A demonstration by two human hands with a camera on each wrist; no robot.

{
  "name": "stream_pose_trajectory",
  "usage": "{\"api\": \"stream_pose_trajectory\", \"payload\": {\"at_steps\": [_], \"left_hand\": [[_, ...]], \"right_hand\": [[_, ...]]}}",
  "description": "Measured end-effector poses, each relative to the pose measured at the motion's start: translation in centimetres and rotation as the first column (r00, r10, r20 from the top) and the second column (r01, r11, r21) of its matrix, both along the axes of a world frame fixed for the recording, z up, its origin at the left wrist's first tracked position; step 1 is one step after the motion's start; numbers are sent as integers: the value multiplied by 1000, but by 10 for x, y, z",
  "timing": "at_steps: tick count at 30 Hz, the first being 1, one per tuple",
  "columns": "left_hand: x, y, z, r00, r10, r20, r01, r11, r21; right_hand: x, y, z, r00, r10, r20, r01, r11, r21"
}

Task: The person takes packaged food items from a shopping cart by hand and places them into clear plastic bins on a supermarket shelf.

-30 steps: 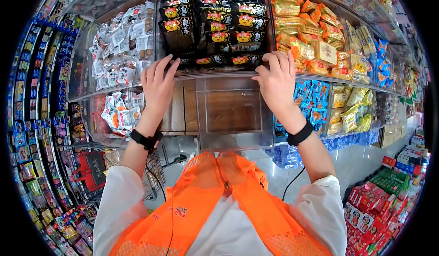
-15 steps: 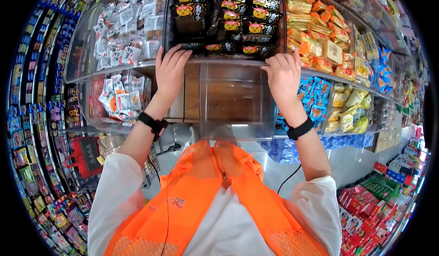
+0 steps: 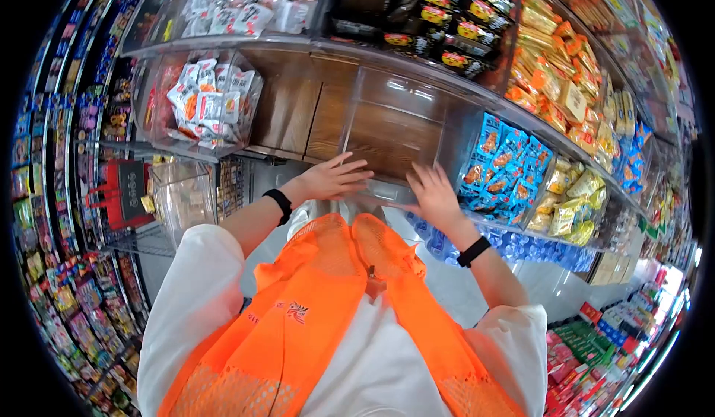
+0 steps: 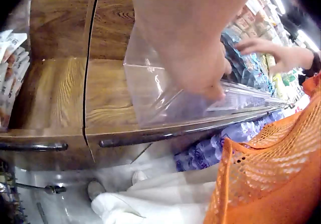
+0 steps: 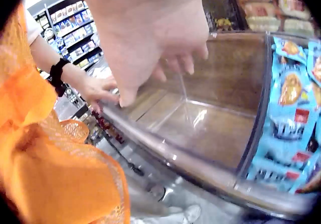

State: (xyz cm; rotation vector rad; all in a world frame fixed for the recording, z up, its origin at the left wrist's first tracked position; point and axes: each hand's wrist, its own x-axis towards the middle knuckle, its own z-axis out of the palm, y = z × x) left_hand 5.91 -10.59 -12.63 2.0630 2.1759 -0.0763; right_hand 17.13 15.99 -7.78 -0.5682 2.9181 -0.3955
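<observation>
In the head view the left hand [image 3: 334, 178] is at the front edge of a clear plastic bin [image 3: 391, 138] that holds nothing, its fingers spread and pointing right. The right hand [image 3: 436, 196] is over the bin's front right part, fingers extended and a little blurred. Neither hand holds a packet. In the right wrist view the right hand [image 5: 150, 48] hangs over the bin's front rim [image 5: 165, 151], with the left hand [image 5: 100, 91] by the rim's far end. The left wrist view has the left hand [image 4: 193, 63] above the clear bin; whether it touches the plastic is unclear.
Blue packets [image 3: 506, 167] fill the compartment to the right, yellow packets [image 3: 577, 201] beyond. White packets [image 3: 212, 104] lie in a bin at left, past bare wooden shelf [image 3: 287, 112]. Black packets [image 3: 439, 15] stand in the upper row. A red bag [image 3: 123, 193] is at lower left.
Both hands have left the upper row's front edge and come down toward the body, to the lower clear bin. The view has shifted, so the shelves appear higher and tilted.
</observation>
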Motion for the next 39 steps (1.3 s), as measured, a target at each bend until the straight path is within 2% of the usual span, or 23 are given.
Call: {"api": "stream_pose_trajectory", "payload": {"at_steps": [2, 4, 8, 10, 11, 13, 17, 19, 20, 22, 24, 25, 27, 28, 29, 30, 31, 32, 33, 34, 36, 37, 39], "left_hand": [[2, -4, -9, 991, -90, -99, 101, 989, 108], [7, -6, -7, 996, -40, -83, 47, 995, 88], [16, -15, 1, 983, 161, -92, -150, 982, 116], [16, -22, 14, 956, 293, -7, -288, 946, 150], [14, -32, 19, 945, 326, -11, -321, 935, 152], [12, -57, 28, 819, 465, 336, -557, 786, 267], [27, -164, 46, 727, 541, 422, -681, 647, 343], [44, -235, 59, 651, 662, 372, -759, 568, 318], [53, -274, 64, 555, 704, 444, -831, 454, 320], [85, -351, 48, 342, 838, 426, -895, 153, 418], [118, -415, 54, 17, 905, 425, -878, -190, 440], [132, -446, 43, -134, 896, 423, -826, -337, 452], [163, -490, 20, -414, 827, 380, -702, -556, 445], [178, -507, 4, -424, 819, 386, -690, -569, 447], [191, -523, -12, -561, 735, 382, -718, -661, 217], [200, -533, -20, -685, 643, 342, -690, -724, -23], [207, -537, -19, -697, 626, 350, -675, -737, -24], [216, -537, -18, -687, 583, 433, -701, -688, -186], [225, -536, -18, -682, 525, 509, -719, -609, -335], [236, -531, -25, -696, 503, 512, -702, -624, -342], [254, -518, -40, -548, 306, 779, -744, -604, -286], [262, -515, -39, -559, 297, 774, -732, -617, -291], [271, -506, -38, -456, 277, 846, -795, -553, -248]], "right_hand": [[24, -9, -22, 994, 28, 106, -35, 997, 71], [42, -10, -49, 976, 47, 214, -82, 984, 158], [50, -8, -68, 986, 7, 167, -35, 986, 165], [52, -9, -66, 983, -104, 148, 69, 973, 221], [52, -11, -65, 987, -69, 144, 36, 975, 221], [53, -15, -64, 980, -148, 133, 106, 954, 279], [51, -32, -65, 958, -213, 191, 128, 916, 379], [46, -52, -65, 912, -379, 153, 131, 626, 769], [34, -76, -54, 924, -355, 142, 122, 626, 770], [3, -144, -17, 852, -421, 312, 170, 785, 596], [-34, -223, 2, 976, -155, 153, 89, 925, 368], [-55, -277, 19, 989, -74, 125, 19, 918, 396], [-91, -369, 24, 989, 128, -73, -115, 979, 168], [-105, -419, 36, 987, 133, -86, -129, 990, 56], [-124, -459, 20, 933, 239, -269, -276, 955, -109], [-138, -503, 24, 928, 291, -231, -317, 945, -84], [-151, -541, 19, 930, 291, -225, -320, 941, -109], [-161, -574, 14, 932, 293, -215, -325, 936, -132], [-166, -605, 20, 965, 261, -31, -262, 964, -51], [-168, -629, 28, 968, 202, 151, -210, 977, 43], [-175, -658, 11, 918, 59, 392, -107, 989, 102], [-179, -665, -8, 899, 9, 438, -82, 986, 148], [-177, -667, -18, 863, -87, 497, -1, 985, 175]]}}
